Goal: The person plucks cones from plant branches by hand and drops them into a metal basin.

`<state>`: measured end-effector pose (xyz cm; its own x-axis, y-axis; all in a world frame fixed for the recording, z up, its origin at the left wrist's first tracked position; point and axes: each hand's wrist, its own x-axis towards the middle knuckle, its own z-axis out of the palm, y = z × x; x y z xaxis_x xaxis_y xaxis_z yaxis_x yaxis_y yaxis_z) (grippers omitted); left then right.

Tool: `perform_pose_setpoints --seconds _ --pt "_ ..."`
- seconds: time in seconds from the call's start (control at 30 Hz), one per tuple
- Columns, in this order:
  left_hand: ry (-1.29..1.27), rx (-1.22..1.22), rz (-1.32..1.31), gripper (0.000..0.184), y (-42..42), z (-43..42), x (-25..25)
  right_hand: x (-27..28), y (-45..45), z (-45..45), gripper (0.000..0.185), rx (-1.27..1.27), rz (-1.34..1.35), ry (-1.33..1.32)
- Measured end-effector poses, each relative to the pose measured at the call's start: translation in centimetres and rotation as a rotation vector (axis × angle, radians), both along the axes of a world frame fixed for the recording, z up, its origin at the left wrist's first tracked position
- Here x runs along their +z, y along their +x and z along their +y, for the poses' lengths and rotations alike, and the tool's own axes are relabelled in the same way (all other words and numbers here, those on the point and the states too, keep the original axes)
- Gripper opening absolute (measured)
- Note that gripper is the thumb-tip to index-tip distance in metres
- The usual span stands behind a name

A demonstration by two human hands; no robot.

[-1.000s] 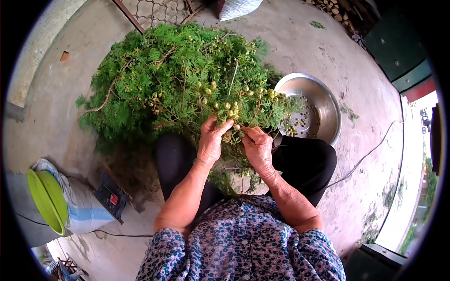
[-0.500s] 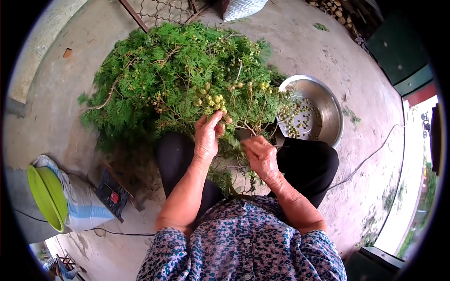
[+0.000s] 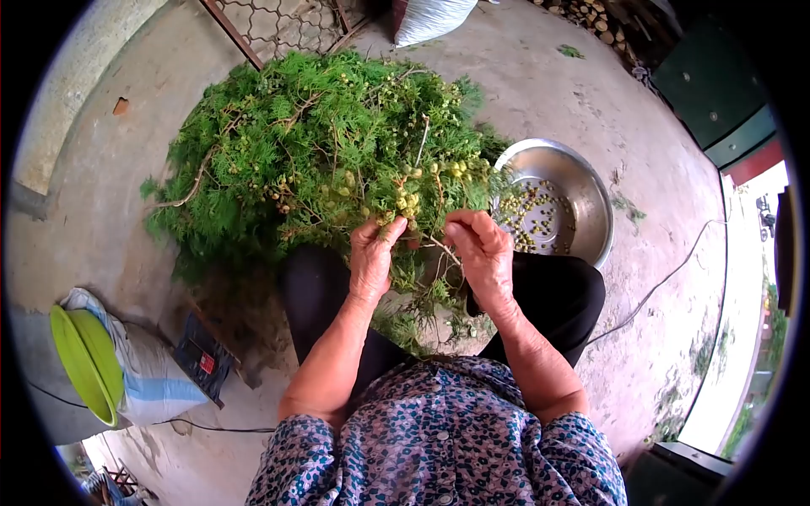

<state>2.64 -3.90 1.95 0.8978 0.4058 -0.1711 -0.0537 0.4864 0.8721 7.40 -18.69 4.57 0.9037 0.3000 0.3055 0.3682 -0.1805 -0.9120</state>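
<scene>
Left hand (image 3: 371, 257) at near edge of green, feathery leafy branches (image 3: 287, 126), fingers pinching the sprig just below a cluster of knobbly yellow-green cones (image 3: 407, 203). Right hand (image 3: 488, 253) just beside it, fingers curled in toward the thumb, near a thin brown stem (image 3: 445, 250); can't tell if they grip anything. Branches heaped on grey concrete floor (image 3: 666, 278), in front of the knees in black trousers (image 3: 553, 291). Round silver metal basin (image 3: 596, 207) to the right of the heap, small yellow-green pieces (image 3: 540, 211) scattered on its bottom; some leafy tips reach its left rim. Lime-green plastic basin (image 3: 84, 363) at far left, tilted against a white-and-blue sack (image 3: 156, 384).
</scene>
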Motion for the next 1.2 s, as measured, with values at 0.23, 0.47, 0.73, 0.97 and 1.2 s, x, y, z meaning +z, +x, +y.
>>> perform_pose_setpoints --seconds 0.23,0.47,0.73,0.97,1.2 --pt "0.14 -0.049 -0.002 0.011 -0.3 -0.4 -1.3 -1.4 -1.0 3.0 0.029 0.093 0.406 0.285" --pt "0.037 -0.052 0.128 0.007 -0.4 -0.6 -1.0 -0.9 -1.1 2.9 0.012 0.132 0.737 0.194" --pt "-0.052 -0.074 0.17 0.009 -0.2 0.1 -1.1 -2.0 -0.4 1.9 0.007 0.329 0.999 0.606" --pt "-0.074 -0.087 0.172 0.015 -0.1 -0.5 -0.2 -1.9 -0.1 1.7 0.013 0.269 0.987 0.69" --pt "-0.058 -0.107 0.159 0.018 -0.3 -0.4 -0.8 -3.1 0.0 1.9 0.018 0.35 0.927 0.639"
